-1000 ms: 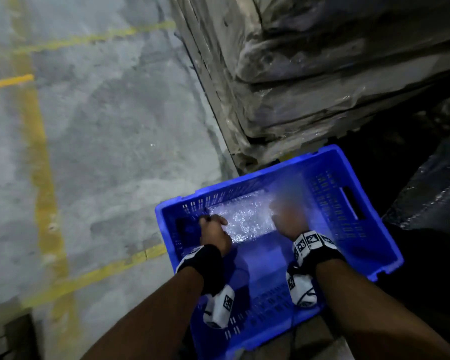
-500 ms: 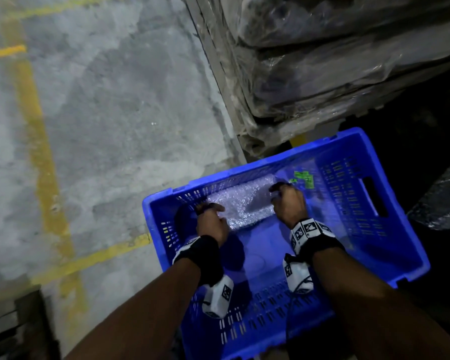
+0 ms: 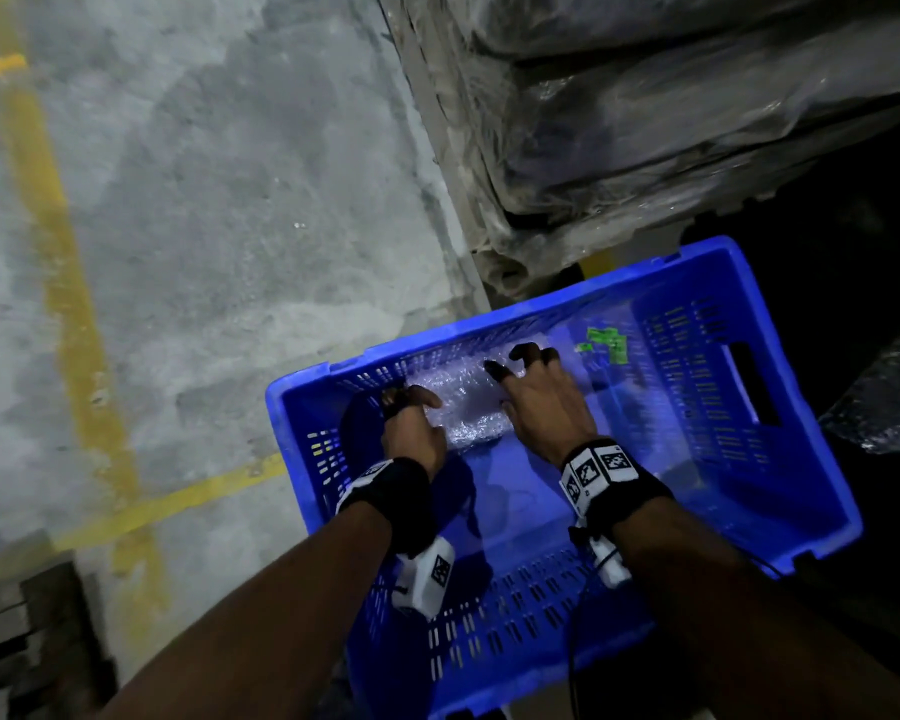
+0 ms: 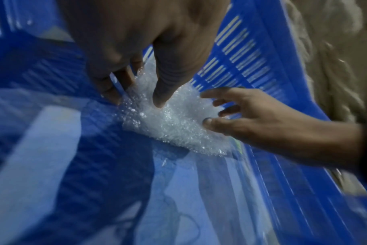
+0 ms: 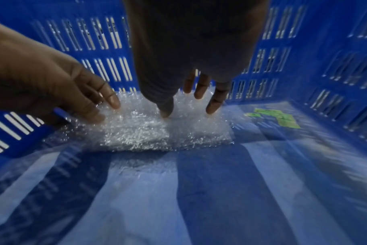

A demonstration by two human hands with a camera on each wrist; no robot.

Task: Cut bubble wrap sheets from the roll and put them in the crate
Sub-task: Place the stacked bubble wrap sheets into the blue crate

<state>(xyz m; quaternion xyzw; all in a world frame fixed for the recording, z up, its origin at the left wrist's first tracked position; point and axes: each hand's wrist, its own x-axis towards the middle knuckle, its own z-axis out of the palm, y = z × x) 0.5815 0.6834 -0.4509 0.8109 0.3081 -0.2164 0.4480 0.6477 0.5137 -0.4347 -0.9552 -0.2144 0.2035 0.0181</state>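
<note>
A folded bubble wrap sheet (image 3: pixel 463 407) (image 4: pixel 178 126) (image 5: pixel 147 131) lies on the floor of the blue crate (image 3: pixel 541 304), in its far left corner against the slotted wall (image 4: pixel 251 54) (image 5: pixel 94 41). My left hand (image 3: pixel 411 428) (image 4: pixel 136 82) (image 5: pixel 90 99) rests its thumb and fingertips on the sheet's left end. Over the sheet's right end my right hand (image 3: pixel 531 387) (image 4: pixel 230 112) (image 5: pixel 189 99) is spread, its fingertips touching the top of the wrap. Neither hand is curled round the sheet.
A green label (image 3: pixel 606 343) (image 5: pixel 279 117) sticks to the crate floor right of the sheet. A plastic-wrapped stack (image 3: pixel 645 122) stands just behind the crate. Concrete floor with yellow lines (image 3: pixel 74 304) lies to the left, and a shiny plastic bulk (image 3: pixel 884 402) to the right.
Both hands gripped the sheet's ends before. The right hand's fingers have uncurled and spread over it, and the left hand's fingers now lie on top. The sheet rests on the crate floor.
</note>
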